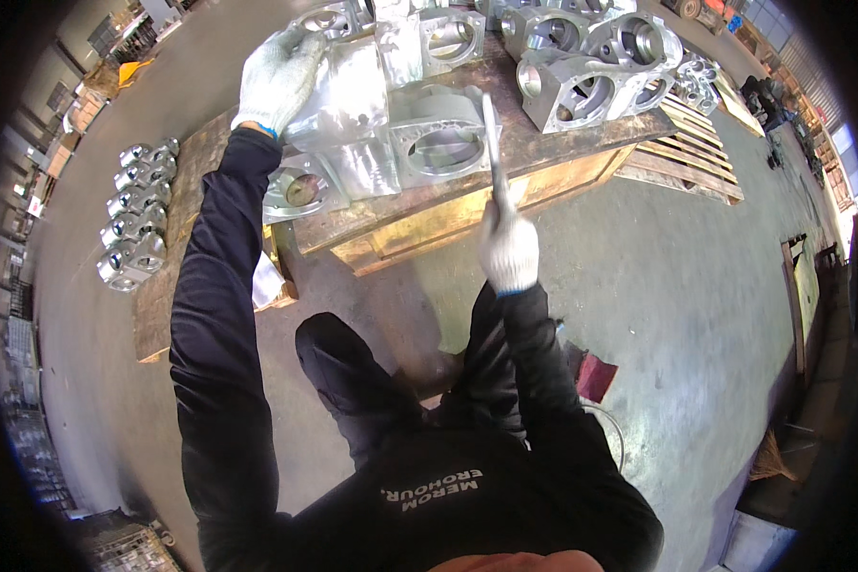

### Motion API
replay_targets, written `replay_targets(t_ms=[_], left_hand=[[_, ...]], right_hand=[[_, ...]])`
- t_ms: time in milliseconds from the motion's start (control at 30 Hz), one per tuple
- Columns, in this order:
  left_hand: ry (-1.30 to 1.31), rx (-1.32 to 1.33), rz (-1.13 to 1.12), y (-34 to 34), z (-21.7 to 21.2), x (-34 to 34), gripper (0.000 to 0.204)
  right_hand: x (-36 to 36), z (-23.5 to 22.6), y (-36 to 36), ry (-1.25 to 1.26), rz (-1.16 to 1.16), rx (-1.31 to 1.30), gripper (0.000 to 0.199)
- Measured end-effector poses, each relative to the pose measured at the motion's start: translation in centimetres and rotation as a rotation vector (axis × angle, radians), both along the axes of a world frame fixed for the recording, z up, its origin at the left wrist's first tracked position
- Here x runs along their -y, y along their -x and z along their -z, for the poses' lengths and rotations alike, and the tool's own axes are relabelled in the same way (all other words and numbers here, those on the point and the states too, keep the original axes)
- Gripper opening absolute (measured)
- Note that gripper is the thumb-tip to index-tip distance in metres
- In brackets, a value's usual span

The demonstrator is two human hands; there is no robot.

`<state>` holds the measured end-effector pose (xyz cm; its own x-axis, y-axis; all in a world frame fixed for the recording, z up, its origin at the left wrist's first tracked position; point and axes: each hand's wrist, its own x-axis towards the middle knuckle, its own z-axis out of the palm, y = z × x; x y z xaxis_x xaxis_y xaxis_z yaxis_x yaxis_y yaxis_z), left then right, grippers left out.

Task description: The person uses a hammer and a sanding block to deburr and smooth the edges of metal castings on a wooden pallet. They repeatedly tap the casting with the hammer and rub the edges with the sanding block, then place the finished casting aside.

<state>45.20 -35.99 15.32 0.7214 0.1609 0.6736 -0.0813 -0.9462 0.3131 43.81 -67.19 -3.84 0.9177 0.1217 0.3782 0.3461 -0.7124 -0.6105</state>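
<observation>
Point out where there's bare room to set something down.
Grey floor lies bare between the wooden pallet and the red piece. A narrow tabletop strip shows between the middle metal blocks and the right-hand metal blocks, beside the blurred tool. It's crowded near the left fingers, where blocks stand packed together.
</observation>
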Motion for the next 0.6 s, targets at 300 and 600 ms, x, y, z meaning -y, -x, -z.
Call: replay_targets(t_ms=[300,600], left_hand=[[0.041,-0.039,0.039,-0.1,0.2,-0.5,0.045],[0.096,-0.035,0.029,0.1,0.0,0.3,0.043]], right_hand=[[3.2,-0.1,-5.0,-0.408,-0.311,0.056,0.046],[8.0,-2.5,-6.3,-0.577,-0.522,-0.514,0.047]])
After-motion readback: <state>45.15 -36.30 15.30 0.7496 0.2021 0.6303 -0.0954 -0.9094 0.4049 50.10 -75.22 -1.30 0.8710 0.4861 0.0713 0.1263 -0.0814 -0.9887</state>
